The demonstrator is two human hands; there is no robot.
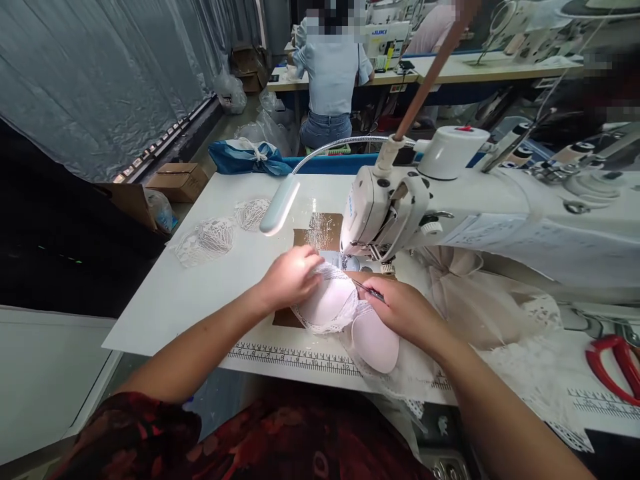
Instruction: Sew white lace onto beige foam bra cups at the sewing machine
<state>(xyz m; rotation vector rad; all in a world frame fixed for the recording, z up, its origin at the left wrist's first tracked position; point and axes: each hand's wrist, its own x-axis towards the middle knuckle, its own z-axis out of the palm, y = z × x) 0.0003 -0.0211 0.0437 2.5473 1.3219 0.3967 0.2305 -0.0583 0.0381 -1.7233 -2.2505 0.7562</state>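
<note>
My left hand (295, 277) is closed on the upper left edge of a pale pink bra cup (325, 301) with white lace trim. In my right hand (403, 308) is a slim dark pointed tool (371, 291), its tip against the cup's right edge; its exact kind is hidden by my fingers. The second bra cup (377, 341) lies below the right hand, near the table's front edge. Just beyond both hands stands the needle area of a white sewing machine (365, 207). The cup lies in front of the presser foot (345, 260), partly over brown card.
Two white lace pieces (207, 240) lie at the left of the table. A lit lamp (280, 205) hangs over the table. Sheer fabric (470, 300) and red-handled scissors (613, 367) are on the right. A ruler strip (295, 357) runs along the front; a person (327, 80) sits ahead.
</note>
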